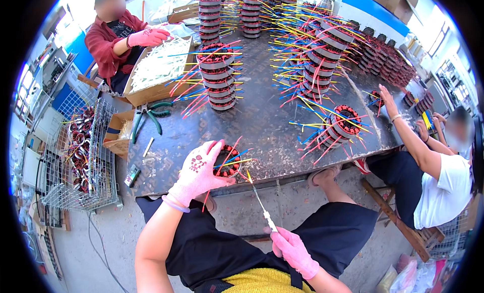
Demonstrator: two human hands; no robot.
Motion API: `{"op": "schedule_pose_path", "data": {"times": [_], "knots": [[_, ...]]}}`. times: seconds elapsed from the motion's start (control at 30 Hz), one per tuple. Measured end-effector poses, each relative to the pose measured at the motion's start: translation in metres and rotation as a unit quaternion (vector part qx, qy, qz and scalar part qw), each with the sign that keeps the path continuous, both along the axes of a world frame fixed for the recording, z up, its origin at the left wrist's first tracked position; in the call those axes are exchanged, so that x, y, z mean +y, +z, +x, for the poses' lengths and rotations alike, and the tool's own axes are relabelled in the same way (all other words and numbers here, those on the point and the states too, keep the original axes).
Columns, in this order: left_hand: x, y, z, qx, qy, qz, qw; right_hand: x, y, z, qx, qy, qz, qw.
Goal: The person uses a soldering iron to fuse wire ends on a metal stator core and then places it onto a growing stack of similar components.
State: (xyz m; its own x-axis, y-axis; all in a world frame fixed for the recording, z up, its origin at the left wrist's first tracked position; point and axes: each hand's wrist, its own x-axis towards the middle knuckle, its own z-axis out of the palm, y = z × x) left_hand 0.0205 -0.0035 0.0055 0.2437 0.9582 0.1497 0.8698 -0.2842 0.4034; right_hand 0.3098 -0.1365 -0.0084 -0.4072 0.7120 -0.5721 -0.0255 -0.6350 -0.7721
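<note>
My left hand (197, 168), in a pink glove, grips a ring-shaped motor stator (233, 168) at the table's near edge. Red, blue and yellow wires stick out from the stator's coils. Over my lap, my right hand (295, 253), gloved in pink too, is closed around a slim tool with a white handle (269, 219) and a thin metal shaft. The shaft points up toward the stator's right side, where its tip looks yellow-orange. Whether that tip touches a wire I cannot tell. Right of the stator stands a short stack of stators (334, 134) with wires fanning out.
Taller stator stacks (218, 84) rise farther back on the dark table (262, 126). Green-handled pliers (151, 116) lie at left, near a cardboard box (146, 94) of white strips. A wire basket (103, 184) stands left. Co-workers (113, 41) sit at far left and right (443, 192).
</note>
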Motion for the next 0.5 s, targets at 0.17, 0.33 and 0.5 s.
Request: {"op": "schedule_pose_path", "data": {"times": [0.17, 0.33, 0.5], "knots": [[0.0005, 0.0007, -0.0027, -0.001, -0.007, -0.010, 1.000, -0.0002, -0.0005, 0.0015, -0.006, 0.000, -0.004, 1.000], [-0.0005, 0.0021, -0.0039, -0.002, -0.013, -0.019, 1.000, 0.0010, -0.0028, 0.0021, -0.026, 0.018, 0.017, 0.999], [0.0001, 0.0033, -0.0030, -0.001, -0.010, -0.020, 1.000, -0.0003, -0.0044, 0.0013, -0.021, 0.014, 0.017, 1.000]]}}
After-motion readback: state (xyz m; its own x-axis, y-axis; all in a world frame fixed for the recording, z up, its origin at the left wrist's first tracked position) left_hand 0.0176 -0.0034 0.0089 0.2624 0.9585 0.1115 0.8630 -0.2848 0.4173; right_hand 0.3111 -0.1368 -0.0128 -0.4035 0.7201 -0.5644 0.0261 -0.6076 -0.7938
